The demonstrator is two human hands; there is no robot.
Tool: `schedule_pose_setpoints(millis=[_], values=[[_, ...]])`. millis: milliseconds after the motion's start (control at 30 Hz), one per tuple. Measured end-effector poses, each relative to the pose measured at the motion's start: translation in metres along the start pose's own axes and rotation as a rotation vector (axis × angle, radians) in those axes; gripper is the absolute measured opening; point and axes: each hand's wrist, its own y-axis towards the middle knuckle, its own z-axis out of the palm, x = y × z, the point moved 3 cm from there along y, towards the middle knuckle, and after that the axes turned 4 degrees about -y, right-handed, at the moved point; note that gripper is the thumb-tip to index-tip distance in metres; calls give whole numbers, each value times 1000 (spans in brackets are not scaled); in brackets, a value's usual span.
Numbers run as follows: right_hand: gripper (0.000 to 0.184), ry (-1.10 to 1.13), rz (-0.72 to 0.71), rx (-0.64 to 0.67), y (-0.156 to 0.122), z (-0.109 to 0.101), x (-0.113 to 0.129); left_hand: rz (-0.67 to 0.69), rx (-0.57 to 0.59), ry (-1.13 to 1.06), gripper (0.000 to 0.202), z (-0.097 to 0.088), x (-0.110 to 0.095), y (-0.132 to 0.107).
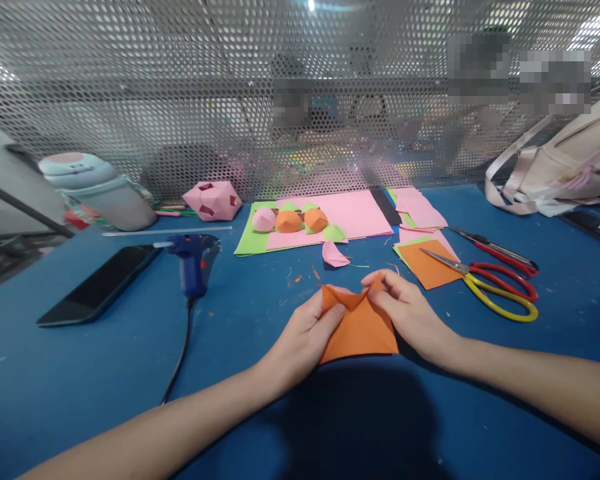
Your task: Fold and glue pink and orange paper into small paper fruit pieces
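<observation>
An orange square of paper [363, 330] is held between my two hands, its far edge bent into a curve and its near edge just above the blue table. My left hand [313, 330] pinches the far left corner, thumb on top. At the far right corner, my right hand [405, 310] grips the paper between thumb and fingers. Just beyond lies a small folded pink paper piece [334, 254]. Folded orange pieces [289, 221], a pink one [264, 220] and green ones [335, 233] sit on pink and green sheets [360, 212].
Scissors [500, 288] lie partly over orange square sheets [427, 262], beside a utility knife [497, 252]. To the left stand a blue glue gun [193, 267] with its cord and a phone [100, 283]. Behind are a cup [103, 193], a pink paper ball [213, 201], a bag [570, 157] and a perforated metal panel [190, 87].
</observation>
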Motion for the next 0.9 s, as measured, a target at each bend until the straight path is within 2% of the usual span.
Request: schedule_pose_setpoints(millis=[200, 300, 400, 500, 667, 900], values=[[21, 38, -39, -18, -2, 5, -3, 37, -8, 3, 27, -1, -4, 0], [22, 164, -61, -11, -1, 8, -3, -13, -20, -61, 25, -2, 0, -1], [17, 270, -42, 11, 0, 10, -3, -56, -82, -156, 26, -3, 5, -2], [14, 212, -51, -4, 0, 8, -4, -44, -129, -127, 25, -5, 6, -3], [18, 55, -82, -34, 0, 5, -6, -23, -11, -26, 28, -1, 4, -3], [17, 89, -102, -19, 0, 5, -6, 127, 86, 145, 24, 4, -4, -2]])
